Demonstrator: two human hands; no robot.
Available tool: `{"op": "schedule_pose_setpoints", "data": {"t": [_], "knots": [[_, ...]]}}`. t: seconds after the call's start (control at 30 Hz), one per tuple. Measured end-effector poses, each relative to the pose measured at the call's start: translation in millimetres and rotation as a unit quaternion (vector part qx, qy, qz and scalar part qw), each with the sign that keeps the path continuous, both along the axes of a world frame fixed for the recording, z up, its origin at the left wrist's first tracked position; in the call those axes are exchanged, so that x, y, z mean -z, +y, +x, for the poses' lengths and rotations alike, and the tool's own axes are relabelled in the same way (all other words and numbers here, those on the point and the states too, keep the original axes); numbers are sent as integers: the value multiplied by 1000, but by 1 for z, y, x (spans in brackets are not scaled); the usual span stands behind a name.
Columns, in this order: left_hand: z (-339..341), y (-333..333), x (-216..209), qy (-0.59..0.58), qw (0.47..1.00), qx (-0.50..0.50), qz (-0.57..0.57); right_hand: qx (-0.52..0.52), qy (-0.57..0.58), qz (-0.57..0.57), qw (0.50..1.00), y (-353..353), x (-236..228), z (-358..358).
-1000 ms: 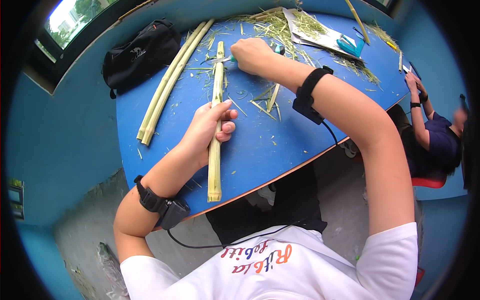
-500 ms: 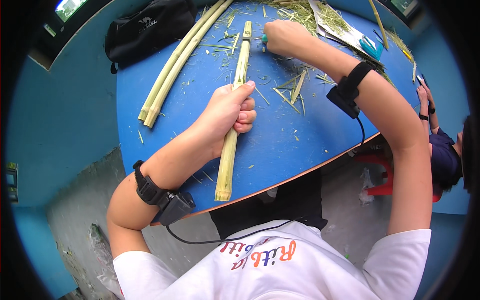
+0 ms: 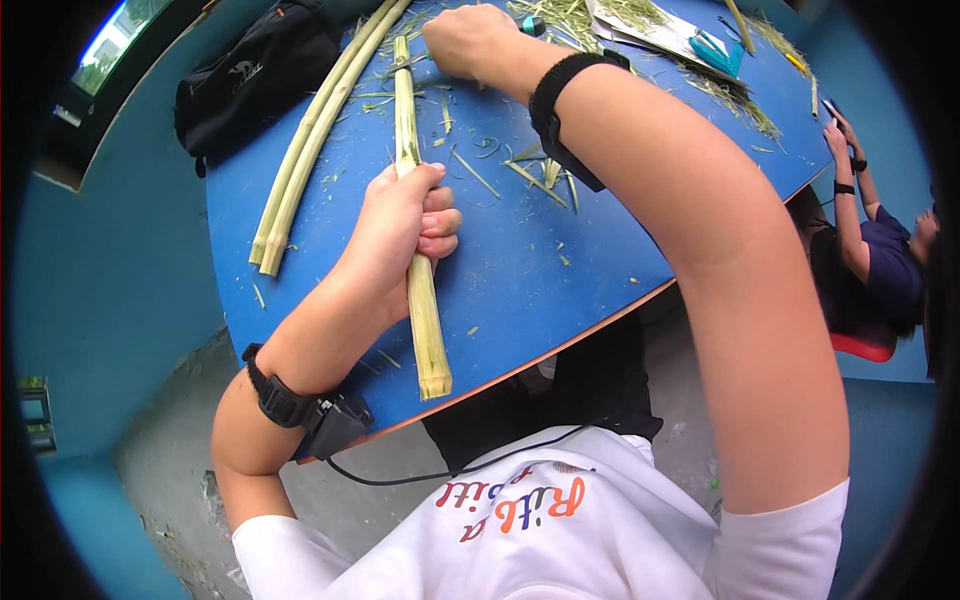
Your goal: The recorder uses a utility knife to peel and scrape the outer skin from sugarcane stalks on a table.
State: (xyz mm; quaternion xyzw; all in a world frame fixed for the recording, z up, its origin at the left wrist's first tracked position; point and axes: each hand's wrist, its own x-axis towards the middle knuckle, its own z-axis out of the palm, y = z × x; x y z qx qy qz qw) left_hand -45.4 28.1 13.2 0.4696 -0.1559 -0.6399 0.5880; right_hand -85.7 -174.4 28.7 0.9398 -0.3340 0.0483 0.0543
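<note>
One long, pale-green, cane-like stalk (image 3: 427, 335) is gripped in left hand (image 3: 413, 217); right hand (image 3: 472, 42) grips black-and-teal-handled knife (image 3: 532, 26), metal blade (image 3: 402, 67) across stalk's far end.

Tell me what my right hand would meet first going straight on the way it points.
Probably the pale green stalk in your left hand, near its far end, just left of your right hand. Depth is unclear, so it might pass above.
</note>
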Motion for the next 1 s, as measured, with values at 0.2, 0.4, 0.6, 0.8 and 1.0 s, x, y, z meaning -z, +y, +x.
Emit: {"op": "schedule_pose_setpoints", "data": {"t": [0.2,0.4,0.6,0.8,1.0], "knots": [[4,0,1,10,1000,-7,7,35,-10,10,999,4,-1,15],[8,10,2,40,999,3,4,-27,-39,17,999,5,9,10],[-8,10,4,-66,996,60,-4,51,97,413,904,-40,-19,-29],[-6,10,4,-66,995,71,-15,26,6,351,936,-35,-14,-44],[-9,5,7,-9,996,81,-37,-83,-133,66,985,-20,-1,-65]]}}
